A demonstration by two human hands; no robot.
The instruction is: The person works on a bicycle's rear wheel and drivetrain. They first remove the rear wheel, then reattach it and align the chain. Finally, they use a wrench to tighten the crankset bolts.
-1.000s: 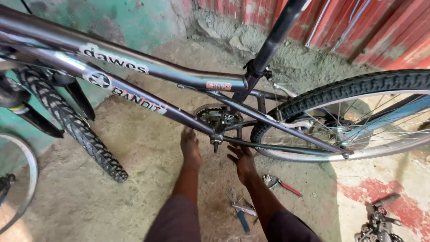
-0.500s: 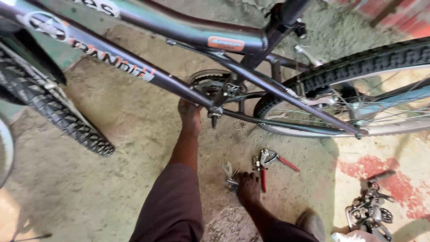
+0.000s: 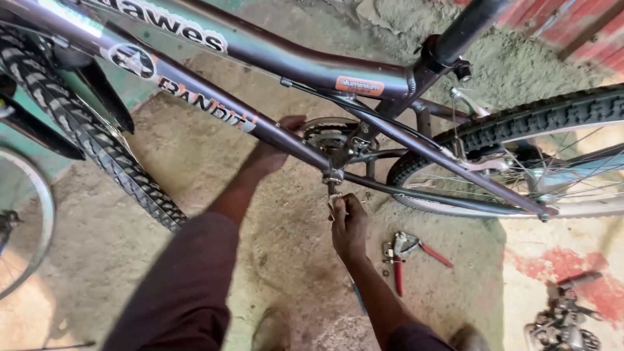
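A grey bicycle frame (image 3: 214, 110) crosses the view, with its chainring and bottom bracket (image 3: 328, 140) at the middle. My left hand (image 3: 276, 146) reaches under the down tube and grips by the chainring. My right hand (image 3: 348, 221) is closed around a small metal tool (image 3: 333, 194) pointing up at the crank bolt (image 3: 332, 175) below the bracket.
Red-handled pliers (image 3: 406, 250) lie on the dirt floor right of my right hand. The rear wheel (image 3: 533, 123) is at right, the knobby front tyre (image 3: 84, 130) at left. A loose metal part (image 3: 562, 322) lies bottom right. My shoe (image 3: 273, 331) is at the bottom.
My right hand left the floor by the pliers and rose to the crank bolt with a tool. The left hand stayed at the chainring. The camera moved closer.
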